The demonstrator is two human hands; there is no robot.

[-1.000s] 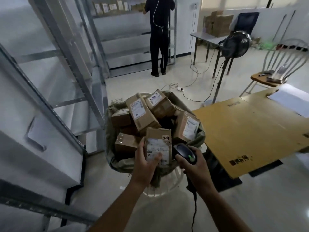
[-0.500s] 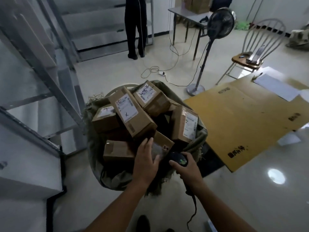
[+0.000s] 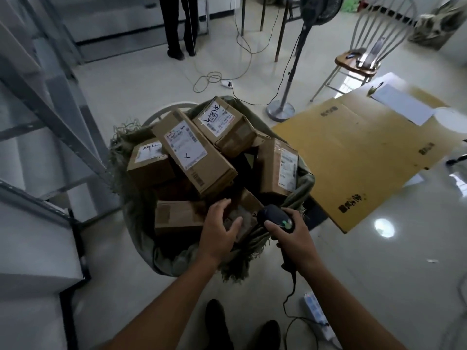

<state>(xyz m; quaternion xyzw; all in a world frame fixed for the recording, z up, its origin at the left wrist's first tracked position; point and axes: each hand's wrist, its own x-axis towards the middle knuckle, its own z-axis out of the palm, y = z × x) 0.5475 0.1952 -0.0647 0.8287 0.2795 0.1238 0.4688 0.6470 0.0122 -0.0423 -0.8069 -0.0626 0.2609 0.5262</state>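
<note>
The left hand (image 3: 219, 231) lay with fingers spread and relaxed on a small brown cardboard parcel (image 3: 249, 208), pinching nothing. The parcel sat tilted at the near rim of the olive sack-lined basket (image 3: 141, 236), under that hand. Just right of it, the right hand (image 3: 293, 236) was curled around a black corded barcode scanner (image 3: 274, 215). The parcel's long axis was mostly hidden. The left hand, being nearer, would likely do any lifting.
</note>
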